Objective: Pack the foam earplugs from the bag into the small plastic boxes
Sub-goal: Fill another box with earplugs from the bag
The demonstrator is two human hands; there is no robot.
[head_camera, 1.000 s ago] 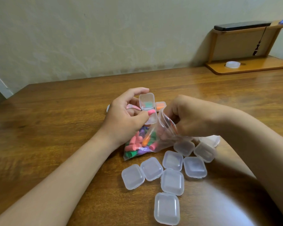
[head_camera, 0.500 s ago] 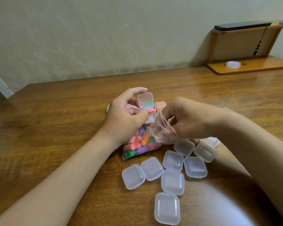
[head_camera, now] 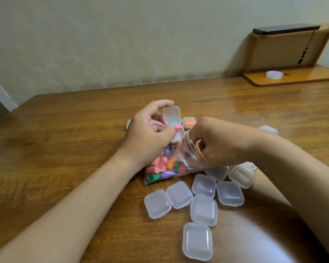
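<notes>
- Left hand pinches a pink foam earplug beside the open clear plastic box, just beyond its fingertips.
- Right hand grips the mouth of the clear plastic bag of coloured earplugs, lying near-left between both hands.

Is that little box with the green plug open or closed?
Open: the box shows its lid raised, green plug inside.

Illumination is soft and moderately dim, with a warm cast. Broad glare patches lie on the wooden table — strongest at the near right and far right. Soft shadows sit under both forearms. Wide-angle distortion bends the edges; the near corners are slightly blurred.
</notes>
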